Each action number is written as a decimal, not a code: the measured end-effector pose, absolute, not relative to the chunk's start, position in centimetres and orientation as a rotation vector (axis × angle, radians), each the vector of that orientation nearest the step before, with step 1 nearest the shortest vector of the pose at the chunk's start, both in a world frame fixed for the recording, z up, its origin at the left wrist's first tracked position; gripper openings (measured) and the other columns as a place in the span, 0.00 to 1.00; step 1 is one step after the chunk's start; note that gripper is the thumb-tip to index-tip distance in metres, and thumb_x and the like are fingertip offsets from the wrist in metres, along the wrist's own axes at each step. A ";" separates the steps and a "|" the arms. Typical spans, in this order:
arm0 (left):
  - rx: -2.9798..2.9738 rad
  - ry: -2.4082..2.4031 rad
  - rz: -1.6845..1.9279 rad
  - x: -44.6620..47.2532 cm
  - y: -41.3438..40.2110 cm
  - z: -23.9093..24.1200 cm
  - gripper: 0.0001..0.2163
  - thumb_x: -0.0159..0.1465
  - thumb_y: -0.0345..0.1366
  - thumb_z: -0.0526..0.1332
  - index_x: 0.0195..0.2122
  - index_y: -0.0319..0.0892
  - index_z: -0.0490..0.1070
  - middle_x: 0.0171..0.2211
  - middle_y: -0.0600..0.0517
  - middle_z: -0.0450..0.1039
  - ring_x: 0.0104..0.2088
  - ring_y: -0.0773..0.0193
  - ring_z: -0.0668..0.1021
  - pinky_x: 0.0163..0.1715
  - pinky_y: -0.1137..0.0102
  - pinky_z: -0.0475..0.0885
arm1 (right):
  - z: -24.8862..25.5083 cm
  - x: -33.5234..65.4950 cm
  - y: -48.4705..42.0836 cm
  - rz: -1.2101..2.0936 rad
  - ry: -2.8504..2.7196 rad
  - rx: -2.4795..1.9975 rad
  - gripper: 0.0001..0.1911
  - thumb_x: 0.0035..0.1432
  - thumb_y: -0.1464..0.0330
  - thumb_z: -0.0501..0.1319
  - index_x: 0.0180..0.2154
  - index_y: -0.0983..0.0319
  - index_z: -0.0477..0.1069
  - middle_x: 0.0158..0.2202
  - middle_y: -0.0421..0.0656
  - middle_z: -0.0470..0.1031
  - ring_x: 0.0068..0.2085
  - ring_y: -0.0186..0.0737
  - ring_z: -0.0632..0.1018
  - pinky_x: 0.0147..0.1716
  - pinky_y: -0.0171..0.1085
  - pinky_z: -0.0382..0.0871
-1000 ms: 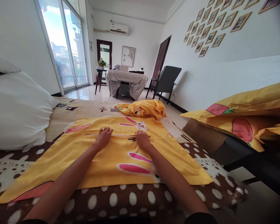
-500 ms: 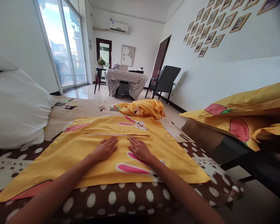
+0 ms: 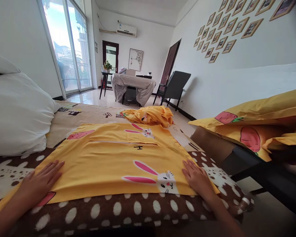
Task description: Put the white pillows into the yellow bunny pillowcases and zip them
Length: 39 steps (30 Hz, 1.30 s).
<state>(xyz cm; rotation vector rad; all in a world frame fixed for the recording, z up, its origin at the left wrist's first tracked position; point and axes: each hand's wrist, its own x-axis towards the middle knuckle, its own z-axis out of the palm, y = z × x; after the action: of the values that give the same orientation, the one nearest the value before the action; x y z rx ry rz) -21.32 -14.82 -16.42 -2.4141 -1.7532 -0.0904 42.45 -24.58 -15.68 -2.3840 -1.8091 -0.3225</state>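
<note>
A yellow pillowcase point(image 3: 96, 168) with rabbit and carrot prints lies spread flat on the bed. A slit-like opening runs across it toward its far side. My left hand point(image 3: 43, 177) rests flat on the left part of the cloth, fingers stretched out. Near the right edge, my right hand point(image 3: 196, 177) lies palm down with its fingers extended. Neither hand grips anything. Between them the printed rabbit point(image 3: 166, 181) shows in full.
Beyond the pillowcase sits a crumpled yellow cloth point(image 3: 150, 115). White pillows point(image 3: 17, 115) are stacked at the left. More yellow carrot-print fabric point(image 3: 251, 123) drapes over dark furniture at the right. A patterned brown blanket point(image 3: 106, 210) covers the bed.
My hands have moved apart from the middle of the pillowcase, the left one toward the left side and the right one toward the right edge. The rabbit's face is uncovered.
</note>
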 end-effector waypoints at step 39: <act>-2.945 -1.765 -0.436 -8.9 -21.2 -13.1 0.22 0.67 0.51 0.45 0.46 0.52 0.77 0.47 0.53 0.76 0.47 0.53 0.78 0.45 0.62 0.76 | -12.8 28.7 -26.6 0.056 -2.363 -1.379 0.14 0.67 0.67 0.50 0.40 0.60 0.75 0.44 0.46 0.78 0.44 0.43 0.76 0.46 0.42 0.70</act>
<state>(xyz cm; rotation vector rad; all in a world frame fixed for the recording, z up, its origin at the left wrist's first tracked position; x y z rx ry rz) -8.93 -21.25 -13.08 -2.9450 -1.7648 -0.4362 28.70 -26.63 -12.83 -1.3794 -2.3630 0.0563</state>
